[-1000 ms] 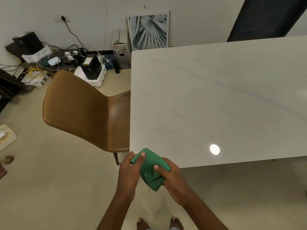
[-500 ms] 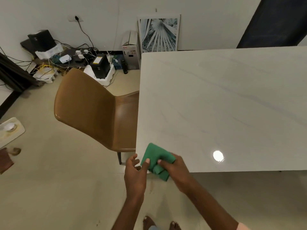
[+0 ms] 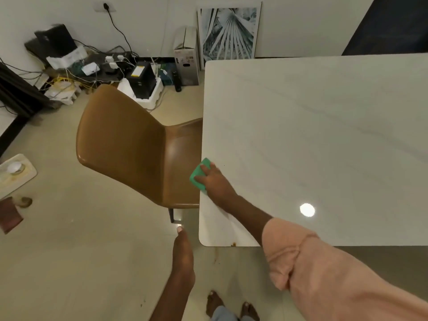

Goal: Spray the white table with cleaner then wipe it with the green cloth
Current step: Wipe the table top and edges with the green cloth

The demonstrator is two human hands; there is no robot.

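Note:
The white table [image 3: 324, 135] fills the right half of the head view. My right hand [image 3: 214, 180] lies flat on the folded green cloth [image 3: 198, 176] and presses it onto the table's left edge, partly over the rim. My left hand [image 3: 183, 249] hangs free over the floor just left of the table's near corner, holding nothing, fingers extended. No spray bottle is in view.
A brown chair [image 3: 129, 147] is tucked against the table's left side, close to the cloth. Cables, boxes and a black device [image 3: 141, 82] clutter the floor by the far wall. A framed picture [image 3: 228, 33] leans on the wall. My bare feet [image 3: 231, 306] stand below.
My left hand let go of the cloth and dropped back. My right hand carried the cloth forward along the table's left edge and laid it flat there.

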